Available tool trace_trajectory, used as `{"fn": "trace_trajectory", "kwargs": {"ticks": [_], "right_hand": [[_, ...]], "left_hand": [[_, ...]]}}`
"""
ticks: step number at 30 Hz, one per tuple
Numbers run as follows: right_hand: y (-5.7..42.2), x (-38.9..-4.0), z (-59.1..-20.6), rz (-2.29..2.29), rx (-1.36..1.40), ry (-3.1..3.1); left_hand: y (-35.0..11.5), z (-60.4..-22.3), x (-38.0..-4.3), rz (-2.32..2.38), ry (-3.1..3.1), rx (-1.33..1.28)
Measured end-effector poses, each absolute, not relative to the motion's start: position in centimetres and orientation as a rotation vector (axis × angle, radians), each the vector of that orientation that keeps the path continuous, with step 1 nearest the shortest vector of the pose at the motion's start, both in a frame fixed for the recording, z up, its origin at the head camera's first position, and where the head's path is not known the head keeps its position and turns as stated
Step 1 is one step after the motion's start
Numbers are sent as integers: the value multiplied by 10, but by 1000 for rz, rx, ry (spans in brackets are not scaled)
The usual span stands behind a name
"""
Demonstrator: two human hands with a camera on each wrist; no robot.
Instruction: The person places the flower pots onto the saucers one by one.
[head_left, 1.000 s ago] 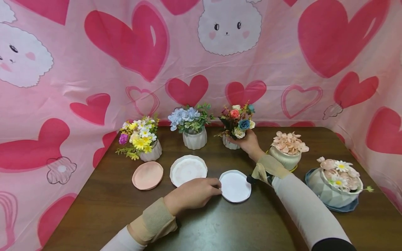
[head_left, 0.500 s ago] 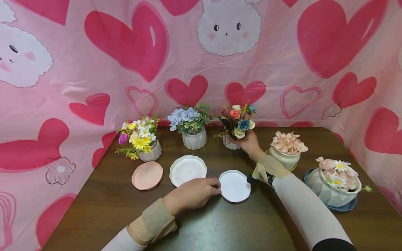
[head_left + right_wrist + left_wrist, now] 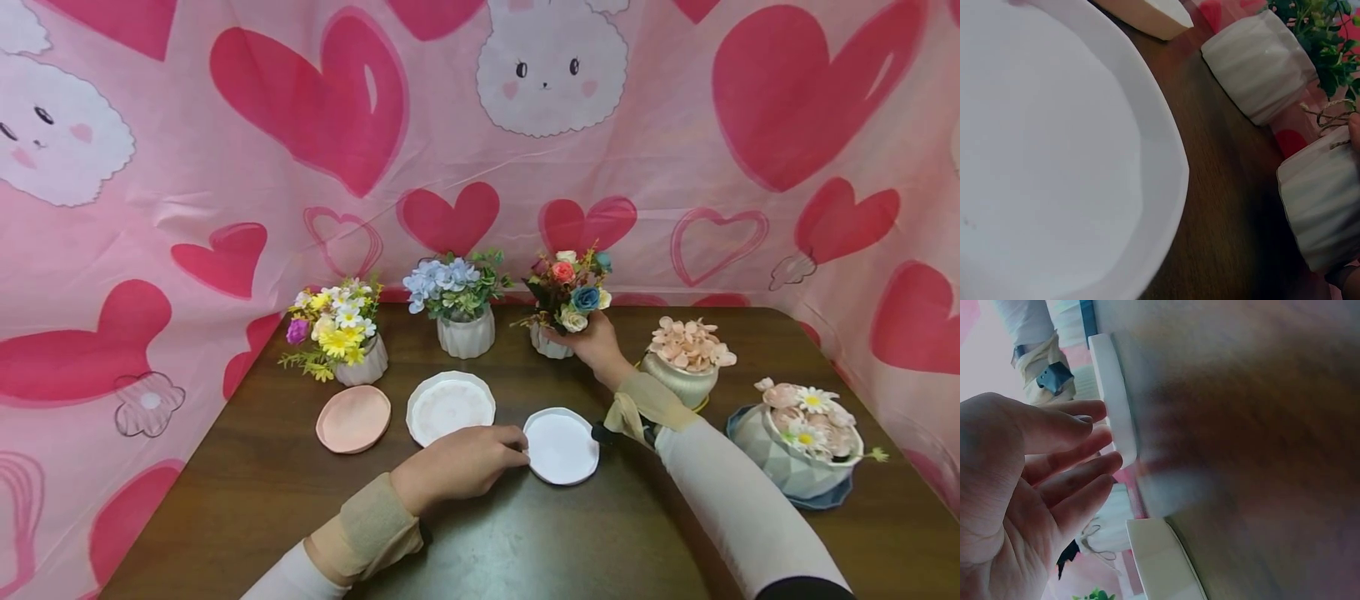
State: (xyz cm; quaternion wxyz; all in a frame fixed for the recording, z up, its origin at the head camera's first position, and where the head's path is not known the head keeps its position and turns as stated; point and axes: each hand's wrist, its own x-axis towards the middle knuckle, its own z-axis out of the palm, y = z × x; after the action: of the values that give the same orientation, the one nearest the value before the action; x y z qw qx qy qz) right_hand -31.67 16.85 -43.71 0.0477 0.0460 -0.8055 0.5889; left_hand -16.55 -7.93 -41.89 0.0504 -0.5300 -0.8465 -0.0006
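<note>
My right hand [image 3: 598, 346] grips a small white ribbed flowerpot [image 3: 550, 342] of mixed artificial roses [image 3: 573, 296] at the back of the table. In the right wrist view that flowerpot [image 3: 1322, 200] stands at the right edge, with only bits of the fingers showing. My left hand [image 3: 461, 467] reaches to the left edge of a small white saucer [image 3: 562, 446]. Seen from the left wrist, the left hand [image 3: 1029, 469] has its fingers mostly straight, fingertips touching the wall of the saucer [image 3: 1116, 394]. The saucer lies flat on the table.
A larger white saucer [image 3: 450, 407] and a pink saucer [image 3: 352, 419] lie to the left. Behind them stand pots of yellow-white flowers [image 3: 345, 321] and blue flowers [image 3: 450, 283]. On the right are a peach-flowered pot [image 3: 678, 379] and a faceted pot [image 3: 791, 454] on a blue saucer.
The head view has shifted slightly. Both hands, the flowerpot and the saucers stay where they were.
</note>
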Motion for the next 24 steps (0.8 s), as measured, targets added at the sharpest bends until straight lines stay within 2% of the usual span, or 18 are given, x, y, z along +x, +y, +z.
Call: {"fn": "trace_trajectory", "kwargs": {"ticks": [24], "right_hand": [[168, -310, -429, 1826, 192, -2436]], "left_hand": [[-80, -418, -165, -17, -2591, -1620]]}}
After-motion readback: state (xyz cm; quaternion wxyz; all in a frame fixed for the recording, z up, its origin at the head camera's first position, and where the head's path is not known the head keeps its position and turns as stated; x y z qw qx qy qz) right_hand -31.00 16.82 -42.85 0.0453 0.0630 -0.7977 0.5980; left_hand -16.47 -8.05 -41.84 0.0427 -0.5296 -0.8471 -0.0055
